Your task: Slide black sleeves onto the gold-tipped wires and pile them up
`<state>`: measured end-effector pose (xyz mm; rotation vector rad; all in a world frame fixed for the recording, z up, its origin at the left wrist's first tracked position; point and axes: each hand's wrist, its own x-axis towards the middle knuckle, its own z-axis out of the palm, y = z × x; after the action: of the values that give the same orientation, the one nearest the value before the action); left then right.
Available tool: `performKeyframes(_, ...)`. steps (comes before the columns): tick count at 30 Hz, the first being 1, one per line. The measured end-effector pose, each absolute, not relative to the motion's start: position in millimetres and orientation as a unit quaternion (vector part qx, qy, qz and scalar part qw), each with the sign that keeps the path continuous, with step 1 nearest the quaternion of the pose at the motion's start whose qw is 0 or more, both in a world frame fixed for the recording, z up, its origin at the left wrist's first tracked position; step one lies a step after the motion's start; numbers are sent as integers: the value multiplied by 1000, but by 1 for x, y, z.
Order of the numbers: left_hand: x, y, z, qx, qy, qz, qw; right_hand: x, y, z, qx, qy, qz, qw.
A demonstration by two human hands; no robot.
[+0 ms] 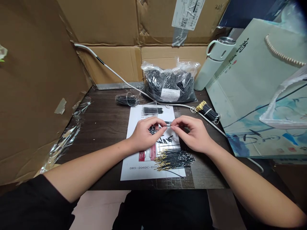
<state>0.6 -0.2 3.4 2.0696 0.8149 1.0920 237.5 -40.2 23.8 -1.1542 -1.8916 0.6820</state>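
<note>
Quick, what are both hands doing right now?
Left hand: pinched shut on a thin black wire.
Right hand: pinched shut on the same wire.

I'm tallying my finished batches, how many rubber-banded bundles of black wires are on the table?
3: left bundle at the far left, middle bundle on the paper sheet, right bundle near the white cable. More may be hidden behind the bag.

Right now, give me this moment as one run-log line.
left hand: pinching thin black wire | right hand: pinching same wire | loose wire pile: on paper sheet, near edge
</note>
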Motion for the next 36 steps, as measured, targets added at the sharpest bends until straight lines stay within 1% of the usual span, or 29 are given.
performKeyframes(23, 1, 0, 1, 780, 326, 432, 314, 240, -38, 23, -459, -743, 266, 409)
performKeyframes(36, 0, 2, -1, 790, 306, 423, 321, 240, -39, 25, -450, -761, 247, 396)
